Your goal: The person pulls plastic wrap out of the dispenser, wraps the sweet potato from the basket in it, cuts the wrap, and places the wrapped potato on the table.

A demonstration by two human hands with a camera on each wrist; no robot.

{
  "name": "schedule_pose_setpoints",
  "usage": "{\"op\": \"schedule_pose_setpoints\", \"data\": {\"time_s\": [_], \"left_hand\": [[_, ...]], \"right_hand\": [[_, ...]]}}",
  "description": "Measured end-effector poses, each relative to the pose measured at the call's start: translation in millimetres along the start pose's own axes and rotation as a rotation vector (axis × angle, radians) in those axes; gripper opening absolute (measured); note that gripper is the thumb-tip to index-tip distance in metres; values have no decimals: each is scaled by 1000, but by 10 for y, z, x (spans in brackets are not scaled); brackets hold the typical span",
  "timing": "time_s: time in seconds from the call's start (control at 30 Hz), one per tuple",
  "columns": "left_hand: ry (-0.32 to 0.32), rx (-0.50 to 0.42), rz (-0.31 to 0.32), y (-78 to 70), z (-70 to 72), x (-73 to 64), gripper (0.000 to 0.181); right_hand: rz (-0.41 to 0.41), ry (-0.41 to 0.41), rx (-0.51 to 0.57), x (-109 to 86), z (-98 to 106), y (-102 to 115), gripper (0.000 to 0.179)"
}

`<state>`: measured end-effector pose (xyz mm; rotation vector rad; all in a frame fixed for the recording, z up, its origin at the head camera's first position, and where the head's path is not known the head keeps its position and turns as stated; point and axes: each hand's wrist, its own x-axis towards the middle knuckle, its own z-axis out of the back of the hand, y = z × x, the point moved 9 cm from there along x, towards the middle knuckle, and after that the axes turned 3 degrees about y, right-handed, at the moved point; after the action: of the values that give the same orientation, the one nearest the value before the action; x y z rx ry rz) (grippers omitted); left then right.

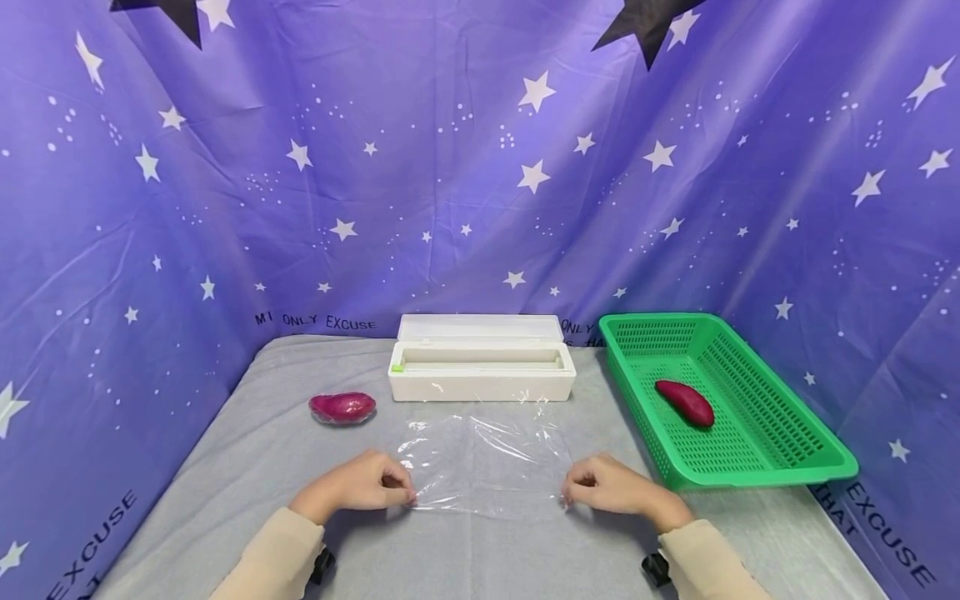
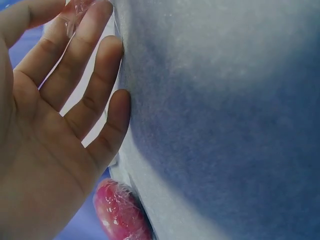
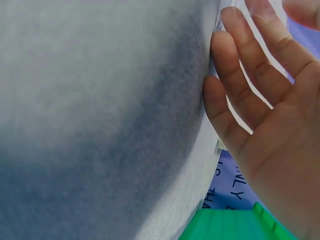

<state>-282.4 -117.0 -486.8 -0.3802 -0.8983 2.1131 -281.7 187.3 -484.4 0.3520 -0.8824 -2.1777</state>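
A clear sheet of plastic wrap (image 1: 487,462) spreads over the grey cloth between both hands, its far edge close to the white wrap box. My left hand (image 1: 367,481) pinches its near left corner between thumb and index finger; crinkled film (image 2: 77,17) shows at those fingertips in the left wrist view. Opposite, my right hand (image 1: 606,485) pinches the near right corner, the other fingers extended in the right wrist view. Beyond the left hand lies a red-skinned sweet potato (image 1: 342,407) covered in shiny film. Another, without visible film, is the sweet potato (image 1: 685,403) inside the green basket.
The white wrap box (image 1: 480,387) stands at the back middle, its translucent lid (image 1: 480,327) raised and a small green piece (image 1: 398,367) at its left front. A green plastic basket (image 1: 765,480) stands at the right. Purple star-printed curtain (image 1: 450,167) encloses the grey-covered table (image 1: 480,558).
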Motion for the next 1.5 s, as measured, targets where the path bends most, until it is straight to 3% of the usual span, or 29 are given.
{"op": "schedule_pose_setpoints", "data": {"time_s": [0.3,0.6,0.73,0.93,1.13,1.5], "left_hand": [[8,-28,10,6,-41,11,6],[13,-40,5,4,-55,15,17],[30,-51,19,25,-84,15,9],[49,-64,54,77,-98,12,21],[9,-73,25,11,51,8,23],[-80,49,4,-196,404,37,25]], "right_hand": [[-29,24,36,-10,-45,-39,10],[-26,56,33,-28,-61,-27,18],[-33,57,32,-30,-62,-28,20],[-49,58,36,-39,-52,-36,25],[-65,21,23,-47,85,-9,29],[-56,-49,-50,-18,419,209,27]]}}
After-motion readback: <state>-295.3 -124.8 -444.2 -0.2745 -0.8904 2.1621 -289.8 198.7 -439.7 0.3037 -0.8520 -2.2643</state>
